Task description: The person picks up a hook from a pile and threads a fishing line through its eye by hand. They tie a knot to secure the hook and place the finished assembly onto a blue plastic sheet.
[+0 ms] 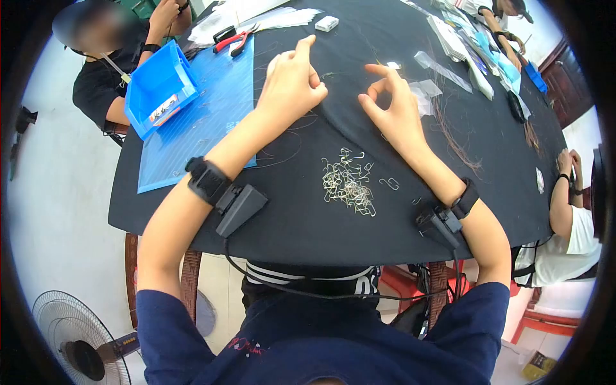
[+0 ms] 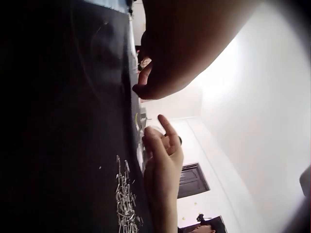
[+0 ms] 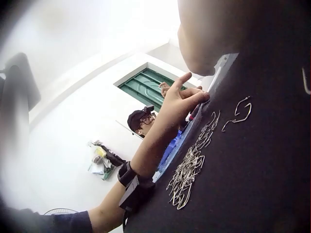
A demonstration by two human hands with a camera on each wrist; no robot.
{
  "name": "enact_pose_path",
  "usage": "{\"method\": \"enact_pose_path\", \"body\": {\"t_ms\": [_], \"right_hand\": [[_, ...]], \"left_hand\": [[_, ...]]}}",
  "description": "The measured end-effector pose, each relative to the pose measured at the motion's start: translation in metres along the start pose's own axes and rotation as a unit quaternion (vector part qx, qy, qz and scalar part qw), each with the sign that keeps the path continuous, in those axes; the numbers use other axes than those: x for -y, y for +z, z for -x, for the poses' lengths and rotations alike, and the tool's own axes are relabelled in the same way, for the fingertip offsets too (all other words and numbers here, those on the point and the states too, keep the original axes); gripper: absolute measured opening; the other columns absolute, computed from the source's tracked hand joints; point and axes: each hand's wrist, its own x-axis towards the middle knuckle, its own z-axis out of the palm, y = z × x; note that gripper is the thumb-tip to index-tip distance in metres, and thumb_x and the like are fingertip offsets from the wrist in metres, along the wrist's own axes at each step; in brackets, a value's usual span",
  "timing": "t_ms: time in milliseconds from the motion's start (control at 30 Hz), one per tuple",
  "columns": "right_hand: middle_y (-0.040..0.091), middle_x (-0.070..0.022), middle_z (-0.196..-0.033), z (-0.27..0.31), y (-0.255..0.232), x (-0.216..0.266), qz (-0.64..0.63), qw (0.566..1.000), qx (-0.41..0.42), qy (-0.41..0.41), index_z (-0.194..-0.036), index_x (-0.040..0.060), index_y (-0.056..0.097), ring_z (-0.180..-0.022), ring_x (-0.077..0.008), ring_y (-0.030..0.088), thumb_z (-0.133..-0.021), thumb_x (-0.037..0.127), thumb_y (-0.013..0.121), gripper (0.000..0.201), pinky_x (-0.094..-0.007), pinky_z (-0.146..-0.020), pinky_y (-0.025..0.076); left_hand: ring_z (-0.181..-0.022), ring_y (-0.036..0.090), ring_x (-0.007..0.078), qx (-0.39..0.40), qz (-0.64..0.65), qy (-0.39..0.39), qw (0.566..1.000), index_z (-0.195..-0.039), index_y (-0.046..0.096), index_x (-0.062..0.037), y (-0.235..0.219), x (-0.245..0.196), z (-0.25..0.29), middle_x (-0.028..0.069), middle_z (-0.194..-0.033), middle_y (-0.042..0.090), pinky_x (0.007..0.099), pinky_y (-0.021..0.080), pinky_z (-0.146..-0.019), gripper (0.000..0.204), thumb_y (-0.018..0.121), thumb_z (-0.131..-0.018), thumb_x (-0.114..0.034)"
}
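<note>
My left hand is raised over the far middle of the table, index finger pointing forward, the other fingers bent and the thumb close to them. Facing it, my right hand bends its thumb and fingers inward, with a gap between thumb and index finger in the head view. I cannot tell whether a fine line is pinched in either hand. Nearer my body lies a pile of silver fish hooks, also plain in the right wrist view as a heap of hooks. A few loose hooks lie right of the pile.
On the left, a blue bin stands by a blue cutting mat with red-handled pliers. A small white box lies at the back. Reddish-brown strands and plastic bags lie right. Other people sit around the table.
</note>
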Motion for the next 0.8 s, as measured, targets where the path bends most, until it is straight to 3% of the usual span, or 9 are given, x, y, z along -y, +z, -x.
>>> {"method": "enact_pose_path", "body": {"t_ms": [67,167,200,300,333,533,633,733,800], "right_hand": [[0.061,-0.0020,-0.080,0.000,-0.001,0.001,-0.001,1.000,0.002,-0.004,-0.120,0.0071,0.054,-0.101,-0.0260,0.053,-0.077,0.008,0.067,0.045,-0.0394,-0.092,0.041],[0.061,-0.0021,-0.079,0.002,-0.003,0.000,-0.003,1.000,0.008,-0.012,-0.118,0.0072,0.056,-0.101,-0.0262,0.053,-0.077,0.008,0.067,0.043,-0.0397,-0.092,0.041],[0.061,-0.0021,-0.079,0.002,-0.003,0.001,-0.008,1.000,0.009,-0.009,-0.117,0.0073,0.056,-0.101,-0.0263,0.053,-0.076,0.007,0.067,0.042,-0.0397,-0.092,0.041],[0.060,-0.0018,-0.078,0.002,-0.001,0.001,-0.022,1.000,0.017,0.002,-0.116,0.0082,0.057,-0.100,-0.0260,0.052,-0.076,0.007,0.068,0.042,-0.0392,-0.092,0.041],[0.060,-0.0018,-0.078,0.002,-0.001,0.001,-0.019,1.000,0.018,0.005,-0.116,0.0085,0.057,-0.100,-0.0259,0.052,-0.076,0.007,0.068,0.041,-0.0391,-0.092,0.041],[0.060,-0.0015,-0.078,0.002,0.000,-0.002,-0.020,0.999,0.021,0.014,-0.116,0.0091,0.057,-0.100,-0.0250,0.053,-0.078,0.008,0.067,0.040,-0.0383,-0.092,0.041],[0.059,-0.0015,-0.079,0.002,-0.001,-0.002,-0.023,0.999,0.016,0.018,-0.117,0.0089,0.057,-0.100,-0.0245,0.053,-0.078,0.008,0.067,0.039,-0.0380,-0.092,0.042],[0.059,-0.0020,-0.080,0.001,-0.001,-0.003,-0.030,0.999,0.003,0.016,-0.116,0.0085,0.058,-0.099,-0.0245,0.054,-0.079,0.008,0.066,0.038,-0.0379,-0.092,0.042],[0.059,-0.0022,-0.081,0.000,-0.001,-0.004,-0.039,0.999,-0.010,0.015,-0.115,0.0078,0.058,-0.097,-0.0236,0.055,-0.080,0.008,0.065,0.036,-0.0372,-0.091,0.042]], "left_hand": [[-0.097,0.058,0.0247,0.032,-0.011,-0.019,0.999,-0.140,0.034,0.0043,0.011,0.006,-0.001,0.0032,-0.074,0.061,0.0492,0.031,-0.107,0.078,0.065,-0.070,-0.009],[-0.083,0.062,0.0243,0.038,0.037,-0.067,0.996,-0.141,0.033,0.0045,0.012,0.008,0.000,0.0059,-0.072,0.064,0.0374,0.044,-0.087,0.083,0.067,-0.067,-0.008],[-0.107,0.059,0.0307,0.077,0.029,-0.083,0.993,-0.146,0.026,0.0006,0.007,0.007,-0.002,0.0145,-0.099,0.067,0.0436,0.039,-0.099,0.090,0.068,-0.068,-0.012],[-0.134,0.036,0.0401,-0.022,-0.090,0.033,0.995,-0.150,0.019,-0.0045,0.020,0.002,0.006,0.0215,-0.136,0.049,0.0531,0.025,-0.110,0.096,0.069,-0.070,-0.018],[-0.142,0.009,0.0470,0.036,-0.055,0.040,0.997,-0.151,0.010,-0.0017,0.016,0.002,0.005,0.0190,-0.156,0.017,0.0621,0.012,-0.111,0.101,0.070,-0.074,-0.025],[-0.144,0.012,0.0423,-0.058,0.027,0.052,0.997,-0.152,0.014,-0.0072,0.022,0.004,0.008,0.0205,-0.154,0.022,0.0494,0.016,-0.115,0.096,0.071,-0.077,-0.027],[-0.131,0.041,0.0344,-0.193,0.049,0.068,0.978,-0.137,0.044,-0.0044,0.019,-0.009,0.003,0.0193,-0.136,0.049,0.0422,0.027,-0.109,0.062,0.067,-0.083,-0.023],[-0.079,0.063,0.0186,-0.122,0.009,0.047,0.991,-0.094,0.064,-0.0055,-0.018,-0.025,0.002,0.0087,-0.084,0.066,0.0414,0.043,-0.083,0.017,0.063,-0.085,-0.020],[-0.055,0.047,0.0134,-0.114,0.104,0.054,0.986,-0.073,0.058,-0.0049,-0.023,-0.036,0.006,0.0042,-0.061,0.052,0.0343,0.037,-0.061,0.019,0.061,-0.087,-0.017]]}}
